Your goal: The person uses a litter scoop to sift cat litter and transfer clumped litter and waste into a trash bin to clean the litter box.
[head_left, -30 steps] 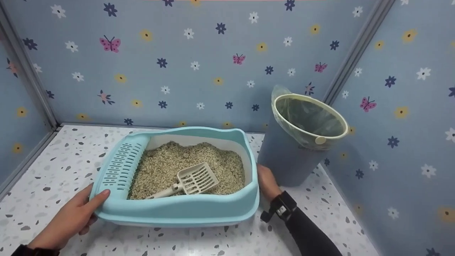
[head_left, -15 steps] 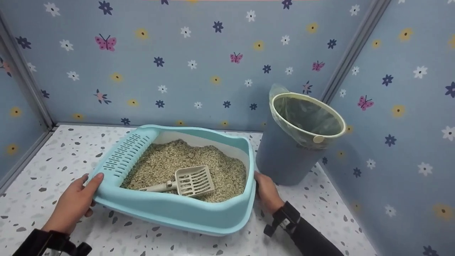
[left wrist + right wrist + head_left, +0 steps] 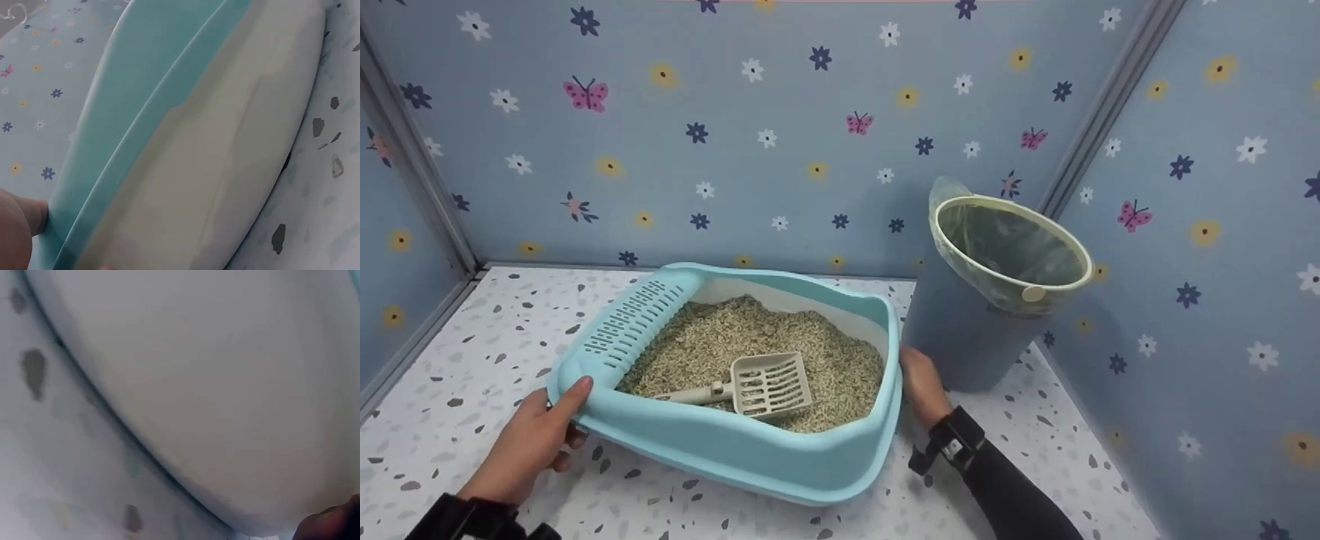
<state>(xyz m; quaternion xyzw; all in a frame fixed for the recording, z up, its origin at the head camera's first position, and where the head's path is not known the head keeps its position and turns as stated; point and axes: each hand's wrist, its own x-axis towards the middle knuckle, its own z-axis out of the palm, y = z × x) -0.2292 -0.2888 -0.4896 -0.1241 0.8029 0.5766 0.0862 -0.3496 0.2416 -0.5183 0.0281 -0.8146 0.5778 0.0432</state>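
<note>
We judge the step in hand to be the placing or turning of the tray: both hands are at its ends, and the tool inside lies untouched. The light-blue plastic litter tray with a white base (image 3: 735,450) stands askew on the white, grey-speckled worktop (image 3: 472,375), one of its corners close to the back edge and its base seemingly resting on the surface. The next move, as we read it, calls for even, level pressure from both ends – a tilt could slide the loose contents toward one side.

Our left hand (image 3: 529,442) grips the tray's front left corner, thumb over the rim and fingers curled below it. Our right hand (image 3: 924,386) is against the tray's right end – its fingertips are mostly hidden, so we cannot tell how far they curl or whether they truly grip.

Inside, the beige slotted plastic scoop (image 3: 771,384) lies on the tan, grainy litter (image 3: 750,337), its handle pointing toward the left hand. Just beyond the right hand, near the worktop's back right corner, stands the tall grey-blue bin with a cream rim (image 3: 967,330), lined with a translucent greenish bag (image 3: 1020,247).
</note>
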